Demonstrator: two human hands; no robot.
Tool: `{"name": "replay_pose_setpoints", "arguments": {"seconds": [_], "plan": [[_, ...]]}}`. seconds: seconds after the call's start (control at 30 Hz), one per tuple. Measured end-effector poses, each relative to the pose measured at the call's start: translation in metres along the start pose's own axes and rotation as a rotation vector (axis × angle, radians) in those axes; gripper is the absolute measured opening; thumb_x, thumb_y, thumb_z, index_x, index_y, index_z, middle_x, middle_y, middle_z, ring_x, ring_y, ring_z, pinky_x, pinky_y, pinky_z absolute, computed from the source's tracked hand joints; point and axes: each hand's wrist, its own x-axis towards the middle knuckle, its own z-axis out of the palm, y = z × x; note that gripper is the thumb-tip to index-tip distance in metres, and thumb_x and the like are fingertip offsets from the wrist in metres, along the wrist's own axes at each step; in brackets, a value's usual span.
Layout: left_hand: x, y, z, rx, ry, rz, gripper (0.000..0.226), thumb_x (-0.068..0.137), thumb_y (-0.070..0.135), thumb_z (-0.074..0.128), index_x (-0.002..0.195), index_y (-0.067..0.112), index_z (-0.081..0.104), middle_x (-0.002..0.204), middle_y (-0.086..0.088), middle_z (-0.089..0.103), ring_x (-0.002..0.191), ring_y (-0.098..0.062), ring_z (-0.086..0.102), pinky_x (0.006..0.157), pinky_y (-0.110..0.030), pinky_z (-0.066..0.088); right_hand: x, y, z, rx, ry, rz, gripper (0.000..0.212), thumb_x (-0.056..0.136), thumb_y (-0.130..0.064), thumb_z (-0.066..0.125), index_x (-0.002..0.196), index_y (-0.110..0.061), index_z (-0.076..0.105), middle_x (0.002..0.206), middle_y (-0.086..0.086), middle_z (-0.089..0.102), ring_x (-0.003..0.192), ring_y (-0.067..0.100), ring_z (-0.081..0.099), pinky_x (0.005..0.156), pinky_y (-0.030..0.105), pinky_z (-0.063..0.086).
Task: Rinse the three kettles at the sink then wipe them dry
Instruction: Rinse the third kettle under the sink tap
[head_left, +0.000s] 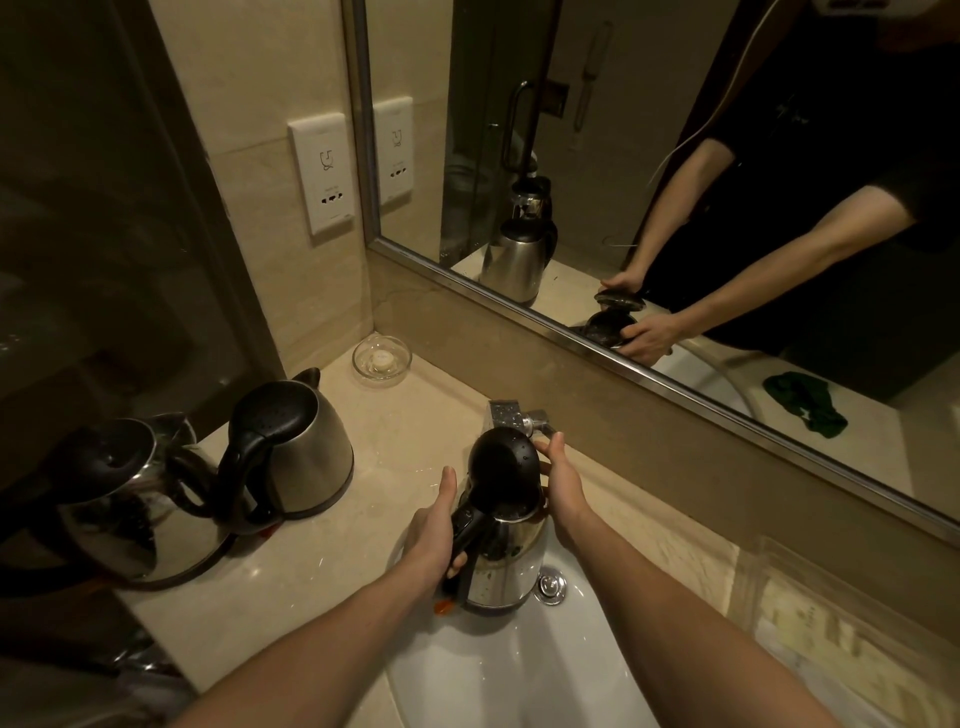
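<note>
While the left hand (434, 525) is wrapped around the black handle of the kettle (506, 561), the right hand (563, 486) has its fingers on the edge of the flipped-up black lid (501, 475), so both hands are closed on the same kettle. It's sitting upright over the white sink (519, 670), right under the chrome tap (514, 415) at about 12 o'clock from the basin, with droplets on the lid. Can't tell if water is actually running.

Other two kettles are parked on the beige bench (322, 566) off at 9 o'clock from the sink: a steel kettle with its lid shut (301, 452), and further left, touching or nearly touching it, a shinier kettle (124, 499) at the frame edge. A little glass dish (382, 359) sits in the back corner at around 11 o'clock. The mirror (649, 171) shows a green cloth (805, 405) lying on the bench on the far side of the sink.
</note>
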Motion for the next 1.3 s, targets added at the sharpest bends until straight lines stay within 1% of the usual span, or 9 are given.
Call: {"name": "replay_pose_setpoints", "arguments": {"seconds": [0.17,0.37,0.5,0.67,0.77,0.97,1.1,1.23,1.3], "plan": [[0.0001,-0.0006,-0.0008,0.009,0.002,-0.008,0.08,0.089,0.081,0.026,0.085,0.008,0.057,0.046,-0.003,0.049,0.034,-0.015,0.043,0.04,-0.024,0.035,-0.0012,0.0001,0.0023,-0.004,0.0,0.009,0.063,0.099,-0.06,0.018,0.14,-0.023,0.048,0.143,0.013,0.046,0.133,0.033,0.04,0.1,0.046,0.034],[0.0017,-0.0022,-0.0017,0.001,-0.008,-0.021,0.084,0.088,0.082,0.027,0.089,0.005,0.061,0.049,-0.006,0.051,0.036,-0.017,0.044,0.04,-0.024,0.035,-0.0032,-0.0011,0.002,0.02,-0.005,0.009,0.061,0.101,-0.056,0.017,0.141,-0.021,0.048,0.139,0.014,0.049,0.132,0.034,0.041,0.088,0.04,0.034],[0.0034,-0.0038,-0.0017,-0.01,-0.01,-0.025,0.097,0.088,0.082,0.027,0.107,-0.005,0.064,0.049,-0.005,0.052,0.035,-0.016,0.045,0.04,-0.024,0.036,-0.0028,-0.0004,0.0021,0.008,0.001,-0.001,0.061,0.101,-0.056,0.017,0.14,-0.021,0.048,0.138,0.013,0.05,0.127,0.029,0.044,0.09,0.038,0.033],[0.0024,-0.0021,-0.0003,-0.006,-0.013,-0.026,0.092,0.089,0.081,0.027,0.101,-0.001,0.065,0.047,-0.004,0.05,0.035,-0.015,0.044,0.04,-0.024,0.036,-0.0019,-0.0011,0.0019,0.0,0.007,0.01,0.062,0.1,-0.058,0.018,0.142,-0.021,0.046,0.142,0.013,0.046,0.134,0.033,0.039,0.104,0.048,0.032],[0.0018,-0.0011,-0.0004,-0.001,-0.018,-0.039,0.089,0.088,0.083,0.027,0.095,0.002,0.065,0.048,-0.005,0.051,0.036,-0.016,0.044,0.041,-0.024,0.037,-0.0022,-0.0011,0.0012,0.003,0.009,0.01,0.062,0.1,-0.058,0.019,0.141,-0.022,0.047,0.14,0.013,0.049,0.132,0.031,0.041,0.102,0.047,0.033],[0.0032,-0.0025,-0.0001,-0.015,-0.02,-0.048,0.095,0.088,0.082,0.027,0.103,-0.003,0.065,0.049,-0.004,0.052,0.036,-0.016,0.045,0.04,-0.024,0.037,-0.0013,0.0008,0.0001,-0.02,-0.003,-0.001,0.062,0.1,-0.058,0.017,0.143,-0.024,0.044,0.14,0.012,0.048,0.13,0.028,0.042,0.102,0.045,0.034],[0.0038,-0.0044,-0.0002,-0.022,-0.018,-0.044,0.098,0.088,0.082,0.028,0.113,-0.005,0.065,0.05,-0.005,0.053,0.037,-0.016,0.045,0.04,-0.024,0.037,0.0004,0.0033,-0.0005,-0.027,-0.008,0.01,0.063,0.099,-0.06,0.016,0.144,-0.025,0.044,0.142,0.012,0.047,0.134,0.031,0.04,0.107,0.051,0.031],[0.0026,-0.0042,-0.0003,-0.036,-0.017,-0.037,0.097,0.089,0.081,0.029,0.116,-0.004,0.065,0.05,-0.005,0.052,0.037,-0.016,0.044,0.04,-0.024,0.036,0.0016,0.0027,-0.001,-0.023,-0.009,0.005,0.061,0.1,-0.058,0.016,0.142,-0.025,0.046,0.137,0.012,0.049,0.124,0.026,0.045,0.099,0.045,0.035],[0.0021,-0.0032,0.0002,-0.035,-0.015,-0.044,0.095,0.089,0.081,0.029,0.116,-0.003,0.064,0.051,-0.005,0.052,0.037,-0.016,0.044,0.04,-0.023,0.036,0.0036,0.0036,-0.0023,-0.019,-0.01,0.006,0.061,0.1,-0.057,0.016,0.143,-0.025,0.045,0.135,0.011,0.05,0.128,0.028,0.043,0.1,0.046,0.034]]}}
